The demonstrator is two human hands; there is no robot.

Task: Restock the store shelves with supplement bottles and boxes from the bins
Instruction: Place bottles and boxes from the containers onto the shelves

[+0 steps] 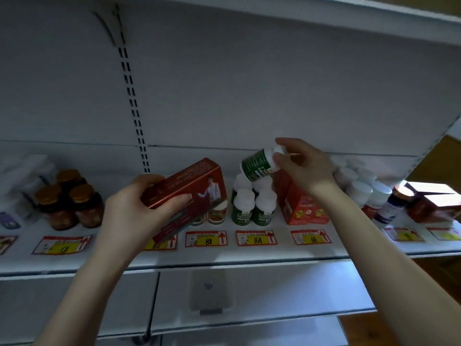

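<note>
Pinched by its white cap end, a green-labelled bottle [259, 165] hangs tilted from the right hand [303, 166], fingers and thumb curled round the top, its base just above a cluster of matching green bottles [252, 203] standing on the shelf [224, 255]. Left of it, the left hand [134, 208] grips a dark red box [189, 186] from below, thumb pressed across its near face, the box held tilted in front of the shelf and hiding part of the goods behind (two small jars [212, 216] peek out under it). An orange-red carton [303, 206] stands just right of the green cluster. Far left sit amber jars with brown lids [69, 201]; white-capped bottles [361, 188] crowd the right. Red-and-yellow price tags [257, 238] line the shelf's near edge.
</note>
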